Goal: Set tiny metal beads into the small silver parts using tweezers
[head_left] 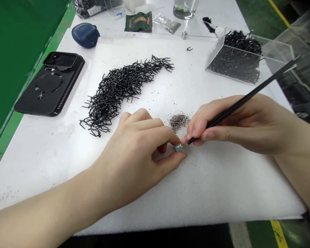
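Surface: white table top (222, 13), mostly covered by a white foam sheet (222, 186).
On the foam: long heap of black bent wire clips (119, 89); small mound of tiny grey metal grains (179, 121); clear plastic box of black clips (237, 58) at the far right.
Left side: black phone in a ribbed case (50, 84); dark blue rounded pouch (85, 34).
Far edge: green foil packet (138, 21); clear glass jar (184, 8).

Phone (50, 84) lay left of mat (222, 193) | blue case (85, 34) sat off mat's far-left corner | green packet (138, 21) and glass (184, 8) stood beyond mat's far edge | clear box (234, 63) rested on mat's far-right corner
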`<state>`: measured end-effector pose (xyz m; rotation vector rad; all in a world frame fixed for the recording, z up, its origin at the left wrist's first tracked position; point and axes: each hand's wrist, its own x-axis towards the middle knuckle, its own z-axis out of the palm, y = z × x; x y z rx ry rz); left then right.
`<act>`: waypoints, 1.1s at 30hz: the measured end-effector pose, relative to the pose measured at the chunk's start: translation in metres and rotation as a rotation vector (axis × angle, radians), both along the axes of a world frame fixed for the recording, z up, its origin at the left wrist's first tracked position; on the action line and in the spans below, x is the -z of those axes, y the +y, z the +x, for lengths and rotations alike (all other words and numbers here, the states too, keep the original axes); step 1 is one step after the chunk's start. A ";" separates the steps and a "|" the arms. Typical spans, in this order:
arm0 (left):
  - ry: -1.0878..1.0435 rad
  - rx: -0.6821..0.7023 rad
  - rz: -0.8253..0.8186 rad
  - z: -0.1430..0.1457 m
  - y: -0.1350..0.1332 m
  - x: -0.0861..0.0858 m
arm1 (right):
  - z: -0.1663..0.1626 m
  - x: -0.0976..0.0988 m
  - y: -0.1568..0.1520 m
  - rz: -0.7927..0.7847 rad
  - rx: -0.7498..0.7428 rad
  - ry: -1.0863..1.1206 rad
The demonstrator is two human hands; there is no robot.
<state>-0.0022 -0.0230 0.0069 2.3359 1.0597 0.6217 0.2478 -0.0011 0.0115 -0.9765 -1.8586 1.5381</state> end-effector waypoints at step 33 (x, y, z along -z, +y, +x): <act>-0.034 0.028 0.019 0.000 -0.002 -0.005 | 0.004 0.002 0.005 0.268 0.181 -0.124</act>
